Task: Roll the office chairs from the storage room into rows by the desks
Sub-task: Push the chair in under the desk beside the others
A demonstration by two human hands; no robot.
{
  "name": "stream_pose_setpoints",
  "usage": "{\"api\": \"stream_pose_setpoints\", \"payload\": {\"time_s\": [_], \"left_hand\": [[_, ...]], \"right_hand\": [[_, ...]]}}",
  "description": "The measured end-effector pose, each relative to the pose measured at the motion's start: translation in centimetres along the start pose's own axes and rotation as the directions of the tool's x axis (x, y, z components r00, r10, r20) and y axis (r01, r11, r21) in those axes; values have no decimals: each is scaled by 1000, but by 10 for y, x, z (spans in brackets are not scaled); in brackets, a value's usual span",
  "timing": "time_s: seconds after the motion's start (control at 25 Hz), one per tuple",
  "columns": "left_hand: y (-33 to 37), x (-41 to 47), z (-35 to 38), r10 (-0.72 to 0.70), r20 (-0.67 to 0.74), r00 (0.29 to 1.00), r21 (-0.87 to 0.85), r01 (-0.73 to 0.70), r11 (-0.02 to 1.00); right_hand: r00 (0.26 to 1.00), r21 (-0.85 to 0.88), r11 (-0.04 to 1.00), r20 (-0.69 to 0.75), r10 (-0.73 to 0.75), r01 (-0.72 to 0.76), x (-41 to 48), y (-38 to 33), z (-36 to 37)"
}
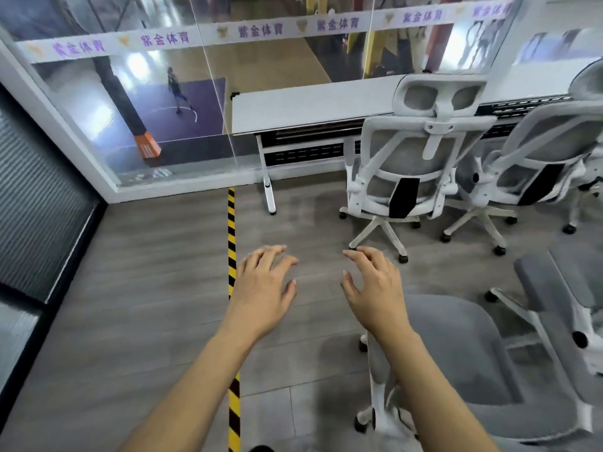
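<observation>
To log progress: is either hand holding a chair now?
No, the left hand and right hand hover open over the floor, gripping nothing.

Two hands showed: the left hand [264,288] and the right hand [375,288]. Two office chairs stood whole, the middle chair [408,158] and the right chair [538,151]. Further chairs [456,353] were cut off, their number unclear. There was one desk [310,106] and one striped tape line [231,230].
</observation>
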State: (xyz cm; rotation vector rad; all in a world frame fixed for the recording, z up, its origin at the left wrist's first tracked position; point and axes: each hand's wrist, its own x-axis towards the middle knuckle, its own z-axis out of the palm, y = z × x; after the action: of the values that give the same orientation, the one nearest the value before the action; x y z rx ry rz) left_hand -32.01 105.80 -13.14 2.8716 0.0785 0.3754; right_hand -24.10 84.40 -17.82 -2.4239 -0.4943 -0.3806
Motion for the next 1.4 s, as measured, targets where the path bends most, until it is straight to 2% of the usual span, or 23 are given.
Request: {"api": "stream_pose_setpoints", "payload": {"time_s": [0.16,0.64,0.96,1.2,1.4], "left_hand": [[-16,85,21,46,14,999,-17,-46,999],[-61,398,78,285,26,958,-123,-280,952],[-27,549,131,401,53,914,-165,-388,907],[22,643,190,381,75,922,-137,-369,919],[70,713,241,349,125,929,-211,-319,924]], "right_hand": [[999,-19,1000,-30,20,-20,68,24,19],[962,-130,964,-180,206,-231,311,102,65],[900,-135,910,-257,351,-393,417,195,58],[862,-123,880,-302,407,-458,499,303,43],[815,-93,851,-357,457,-518,564,390,21]]}}
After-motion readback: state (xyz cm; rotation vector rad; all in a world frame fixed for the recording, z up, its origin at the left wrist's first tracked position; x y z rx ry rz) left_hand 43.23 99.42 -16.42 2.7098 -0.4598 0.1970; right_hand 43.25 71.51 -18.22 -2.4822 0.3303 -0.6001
